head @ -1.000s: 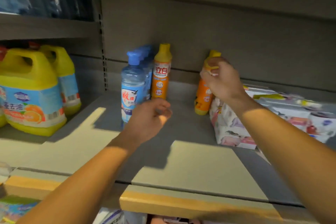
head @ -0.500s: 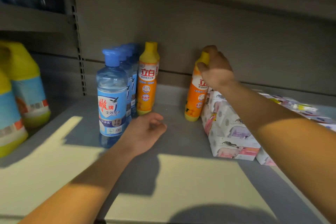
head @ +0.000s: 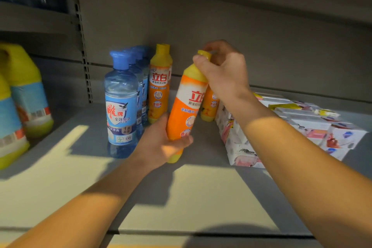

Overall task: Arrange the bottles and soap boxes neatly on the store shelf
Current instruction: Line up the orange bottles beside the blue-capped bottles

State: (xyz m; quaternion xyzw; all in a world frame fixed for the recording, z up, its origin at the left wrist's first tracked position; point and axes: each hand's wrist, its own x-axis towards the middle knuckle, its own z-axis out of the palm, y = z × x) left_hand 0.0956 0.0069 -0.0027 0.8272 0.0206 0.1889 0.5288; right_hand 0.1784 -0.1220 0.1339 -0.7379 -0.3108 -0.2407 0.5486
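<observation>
Holding a tilted orange bottle (head: 186, 106) w/ both hands, off the shelf (head: 201, 197).

Left hand (head: 161, 147) wraps the lower body, right hand (head: 223, 72) pinches round the yellow cap, top leaning toward 1 o'clock. At its 10 o'clock stands another orange bottle (head: 160, 84) upright, and a third one (head: 209, 104) is partly hidden behind the right wrist. Blue bottles (head: 120, 104) lined up front to back at 9 o'clock. Soap boxes (head: 281, 127) stacked at 3 o'clock. Big yellow jugs (head: 26, 90) far left, blurry tbh.
</observation>
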